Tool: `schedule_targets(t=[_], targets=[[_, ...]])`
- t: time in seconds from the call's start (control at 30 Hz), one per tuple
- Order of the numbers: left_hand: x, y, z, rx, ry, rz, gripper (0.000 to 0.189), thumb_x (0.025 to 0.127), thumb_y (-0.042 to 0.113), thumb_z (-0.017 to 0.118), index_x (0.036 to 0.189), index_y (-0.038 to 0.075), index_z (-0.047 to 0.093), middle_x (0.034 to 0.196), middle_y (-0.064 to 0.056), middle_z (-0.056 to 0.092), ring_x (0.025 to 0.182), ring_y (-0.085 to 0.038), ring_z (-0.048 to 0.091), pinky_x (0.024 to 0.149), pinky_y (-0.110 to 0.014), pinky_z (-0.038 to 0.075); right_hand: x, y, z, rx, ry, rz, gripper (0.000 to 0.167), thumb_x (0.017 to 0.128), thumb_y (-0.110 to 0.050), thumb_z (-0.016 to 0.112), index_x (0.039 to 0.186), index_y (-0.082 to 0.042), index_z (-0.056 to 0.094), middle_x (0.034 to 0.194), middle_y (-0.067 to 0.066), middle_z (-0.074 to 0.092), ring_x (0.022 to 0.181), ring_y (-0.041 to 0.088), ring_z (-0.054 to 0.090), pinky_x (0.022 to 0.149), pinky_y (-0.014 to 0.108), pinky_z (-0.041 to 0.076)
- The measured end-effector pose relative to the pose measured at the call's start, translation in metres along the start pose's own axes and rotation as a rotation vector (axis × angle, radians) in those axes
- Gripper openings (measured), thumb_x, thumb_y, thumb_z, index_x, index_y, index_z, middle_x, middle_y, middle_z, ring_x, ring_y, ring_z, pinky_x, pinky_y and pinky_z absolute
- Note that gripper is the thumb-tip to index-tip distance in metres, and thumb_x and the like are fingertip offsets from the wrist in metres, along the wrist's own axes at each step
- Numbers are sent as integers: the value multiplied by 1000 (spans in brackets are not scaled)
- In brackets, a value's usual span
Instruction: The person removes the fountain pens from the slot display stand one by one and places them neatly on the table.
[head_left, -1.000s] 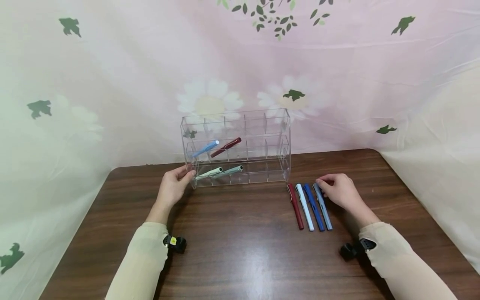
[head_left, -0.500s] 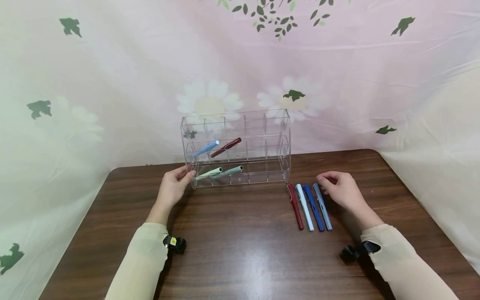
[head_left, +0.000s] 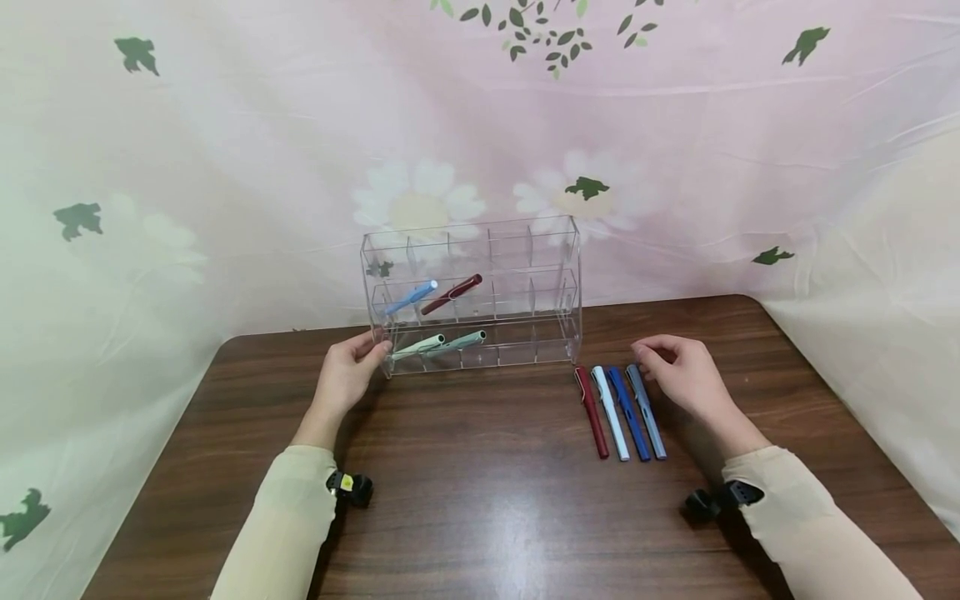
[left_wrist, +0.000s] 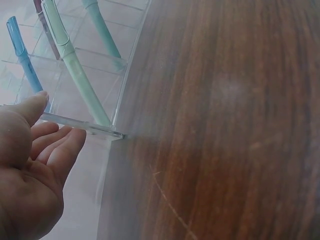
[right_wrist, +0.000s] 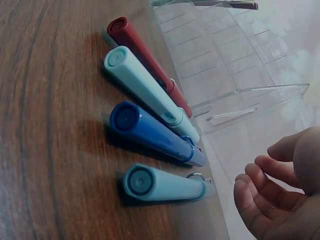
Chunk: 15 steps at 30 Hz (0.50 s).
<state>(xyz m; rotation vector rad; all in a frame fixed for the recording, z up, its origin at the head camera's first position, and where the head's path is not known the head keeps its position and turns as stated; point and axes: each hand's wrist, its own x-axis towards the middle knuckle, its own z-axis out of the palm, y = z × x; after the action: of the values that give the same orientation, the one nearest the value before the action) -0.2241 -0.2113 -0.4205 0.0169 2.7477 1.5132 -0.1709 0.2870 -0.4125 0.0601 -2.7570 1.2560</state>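
Observation:
My left hand [head_left: 349, 372] grips the lower left side of a clear acrylic pen holder [head_left: 517, 355], thumb inside the side panel and fingers outside it. Slanting in the holder's left compartments are a light blue pen [head_left: 412, 297], a dark red pen [head_left: 452, 295], a pale green pen [left_wrist: 80, 80] and a grey-green pen [head_left: 459, 342]. Beside the holder's right end, a red pen [head_left: 592, 412], a pale blue pen [right_wrist: 142, 82], a dark blue pen [right_wrist: 152, 135] and a grey-blue pen [head_left: 647, 412] lie side by side. Just beyond the grey-blue pen's clip end hovers my right hand [head_left: 682, 372], loosely curled, holding nothing.
A brown wooden table [head_left: 480, 508] carries everything. Patterned cloth [head_left: 675, 167] hangs behind it and along both sides, close behind the holder.
My right hand has drawn slightly up and away from the tip of the grey-blue pen. The left hand, holder and pens stay where they were.

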Motion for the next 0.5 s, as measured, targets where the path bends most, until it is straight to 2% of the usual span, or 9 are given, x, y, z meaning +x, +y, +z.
schedule_targets(t=[0.33,0.5], targets=[[0,0,0,-8,0,7,49,112,26,62,153,-1,58,147,-23,66,134,-35,68,111,-56,58,2,-10,2,46,52,-67,32,112,-22,62,121,5,76,104,25,79,80,15,75,68,18,64],[0,0,0,-9,1,5,49,112,26,62,153,-1,59,146,-23,66,133,-35,68,111,-55,58,3,-15,5,48,74,-87,31,111,-22,64,120,4,77,102,24,79,81,14,75,68,14,60]])
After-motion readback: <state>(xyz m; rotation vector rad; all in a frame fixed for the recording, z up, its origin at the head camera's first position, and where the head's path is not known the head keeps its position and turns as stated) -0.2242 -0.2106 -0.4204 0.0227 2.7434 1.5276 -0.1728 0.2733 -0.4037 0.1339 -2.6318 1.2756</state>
